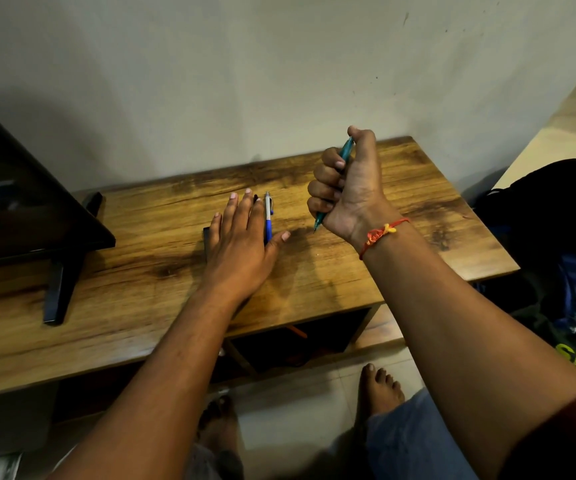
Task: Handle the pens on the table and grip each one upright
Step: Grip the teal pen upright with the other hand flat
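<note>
Wood-grain table (134, 306) stretches out below the person. Nearest, the left hand (241, 237) lies flat on it, fingers straight, gripping nothing. A blue-and-white pen (268, 216) lies on the tabletop just beside the forefinger, between it and the thumb, and a dark tip (255, 199) peeks out from under the fingers. Farther back, the right hand (352, 192) is clenched in a fist round a teal pen (347, 148), held nearly upright, tip down, clear of the table. Such pens look light, stiff and smooth, likely to roll; taking the barrel at mid-length should keep one steady.
</note>
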